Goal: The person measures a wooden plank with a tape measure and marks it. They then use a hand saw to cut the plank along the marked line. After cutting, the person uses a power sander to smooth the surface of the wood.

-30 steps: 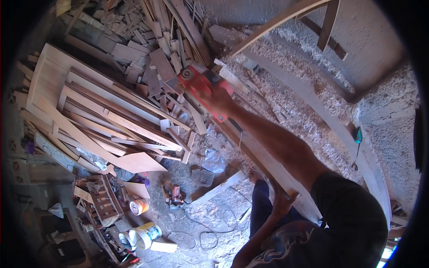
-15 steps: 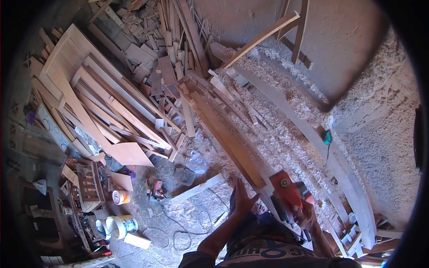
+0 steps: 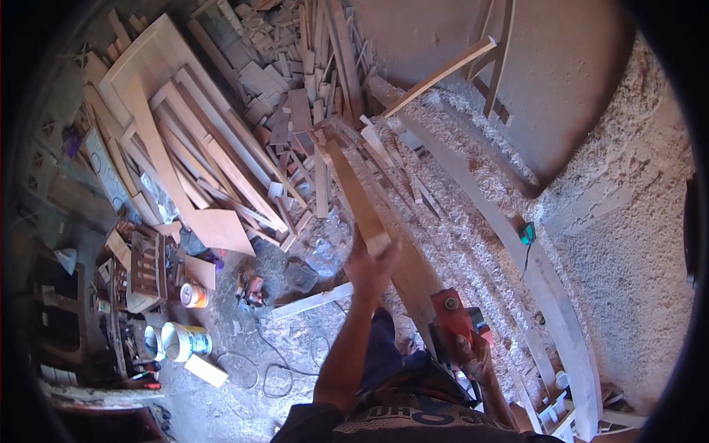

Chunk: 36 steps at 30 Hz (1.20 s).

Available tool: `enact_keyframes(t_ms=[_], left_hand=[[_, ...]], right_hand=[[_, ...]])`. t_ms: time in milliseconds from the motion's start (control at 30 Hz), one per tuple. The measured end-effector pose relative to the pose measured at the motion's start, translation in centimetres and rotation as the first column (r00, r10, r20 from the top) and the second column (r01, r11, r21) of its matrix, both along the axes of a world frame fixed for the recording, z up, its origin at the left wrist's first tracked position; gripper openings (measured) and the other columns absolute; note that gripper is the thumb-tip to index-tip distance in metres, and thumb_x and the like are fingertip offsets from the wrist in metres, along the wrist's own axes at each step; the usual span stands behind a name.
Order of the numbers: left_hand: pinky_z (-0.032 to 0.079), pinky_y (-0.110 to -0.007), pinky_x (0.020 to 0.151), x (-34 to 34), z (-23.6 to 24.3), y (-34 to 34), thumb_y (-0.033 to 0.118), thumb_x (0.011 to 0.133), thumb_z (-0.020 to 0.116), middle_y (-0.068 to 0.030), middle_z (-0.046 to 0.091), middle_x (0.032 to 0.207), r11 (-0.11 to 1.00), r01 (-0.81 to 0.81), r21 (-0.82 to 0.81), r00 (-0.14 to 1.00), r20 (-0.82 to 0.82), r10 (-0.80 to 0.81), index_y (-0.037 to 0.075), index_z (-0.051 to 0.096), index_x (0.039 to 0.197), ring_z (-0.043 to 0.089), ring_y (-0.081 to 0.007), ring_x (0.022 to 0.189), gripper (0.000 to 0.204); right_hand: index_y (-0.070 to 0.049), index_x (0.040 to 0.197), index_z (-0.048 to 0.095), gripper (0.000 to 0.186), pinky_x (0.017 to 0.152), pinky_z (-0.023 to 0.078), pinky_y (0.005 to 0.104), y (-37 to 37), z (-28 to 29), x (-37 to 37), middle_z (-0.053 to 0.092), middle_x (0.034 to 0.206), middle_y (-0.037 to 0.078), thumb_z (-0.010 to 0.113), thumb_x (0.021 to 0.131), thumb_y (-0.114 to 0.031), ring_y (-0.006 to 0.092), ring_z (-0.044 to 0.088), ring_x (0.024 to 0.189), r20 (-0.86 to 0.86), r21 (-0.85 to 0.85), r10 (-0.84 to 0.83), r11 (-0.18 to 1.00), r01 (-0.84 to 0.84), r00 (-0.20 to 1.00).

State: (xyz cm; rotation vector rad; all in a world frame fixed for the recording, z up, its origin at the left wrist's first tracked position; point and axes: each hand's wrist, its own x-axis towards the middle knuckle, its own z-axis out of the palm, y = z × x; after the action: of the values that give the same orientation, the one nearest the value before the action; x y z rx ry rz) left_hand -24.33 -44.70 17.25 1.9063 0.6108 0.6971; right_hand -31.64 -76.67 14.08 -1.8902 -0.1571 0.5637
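Observation:
My left hand (image 3: 371, 269) is wrapped round the near end of a long wooden plank (image 3: 353, 188). The plank runs away from me along the top of a long wooden bench beam (image 3: 413, 284), its far end by the piled timber. In my right hand (image 3: 475, 359) is a red electric planer (image 3: 452, 317), gripped by its handle. The planer sits at the near end of the bench beam, close to my body, apart from the plank. Its underside is hidden, so I cannot tell whether it touches the wood.
Wood shavings (image 3: 473, 221) lie deep along the right. A curved pale beam (image 3: 550, 284) there carries a small green corded object (image 3: 526, 233). Stacked boards (image 3: 214, 166) stand at left, near white buckets (image 3: 186, 342). A loose cable (image 3: 277, 380) coils over the floor.
My left hand has moved forward from beside the bench and closed on the plank's near end. The plank has shifted on the bench. The planer stays in my right hand.

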Motion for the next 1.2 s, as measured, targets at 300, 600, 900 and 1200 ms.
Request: enact_keyframes(t_ms=[300, 600, 900, 1200], left_hand=[[0.056, -0.044, 0.088, 3.0, 12.2, 5.8, 0.053, 0.077, 0.076, -0.0144, 0.077, 0.099, 0.993, -0.092, 0.071, 0.992, -0.074, 0.097, 0.01, 0.068, 0.121, 0.074, -0.0348, 0.095, 0.062], [0.056, -0.044, 0.086, 2.5, 12.7, 6.1, 0.049, 0.079, 0.077, -0.0159, 0.077, 0.097, 0.993, -0.081, 0.083, 0.995, -0.059, 0.086, 0.01, 0.067, 0.12, 0.074, -0.0352, 0.094, 0.059], [0.049, -0.045, 0.102, -3.3, -3.4, -0.7, 0.032, 0.068, 0.09, -0.022, 0.058, 0.137, 0.975, 0.221, -0.026, 0.975, 0.004, -0.221, 0.005, 0.033, 0.153, 0.059, -0.04, 0.124, 0.106], [0.026, -0.055, 0.119, -2.9, -19.5, -5.6, 0.04, 0.066, 0.09, -0.0238, 0.037, 0.158, 0.963, 0.241, 0.121, 0.882, -0.441, -0.165, 0.003, 0.019, 0.159, 0.03, -0.0394, 0.149, 0.123]], right_hand=[[0.001, 0.11, 0.063, 0.067, 0.042, 0.04, 0.0318, 2.1, 0.4, 0.3, 0.058, 0.056, 0.006, 0.055, 0.096, -0.064, 0.0136, 0.056, 0.045, -0.097, 0.064, 0.128, 0.99, -0.122, 0.987], [0.001, 0.101, 0.063, 0.065, 0.039, 0.04, 0.0306, 1.5, -1.4, 0.8, 0.056, 0.052, 0.005, 0.053, 0.098, -0.063, 0.0139, 0.056, 0.042, -0.035, 0.018, 0.105, 0.994, -0.105, 0.994], [-0.006, 0.077, 0.058, 0.054, 0.036, 0.04, 0.0265, 2.0, 3.3, 1.7, 0.054, 0.052, 0.003, 0.056, 0.099, -0.056, 0.0121, 0.055, 0.039, -0.156, 0.191, -0.126, 0.969, 0.155, 0.98], [0.001, 0.114, 0.062, 0.064, 0.045, 0.046, 0.0272, 3.7, 2.4, 4.0, 0.059, 0.063, 0.003, 0.055, 0.098, -0.06, 0.0098, 0.058, 0.052, -0.125, 0.008, 0.099, 0.995, -0.099, 0.987]])
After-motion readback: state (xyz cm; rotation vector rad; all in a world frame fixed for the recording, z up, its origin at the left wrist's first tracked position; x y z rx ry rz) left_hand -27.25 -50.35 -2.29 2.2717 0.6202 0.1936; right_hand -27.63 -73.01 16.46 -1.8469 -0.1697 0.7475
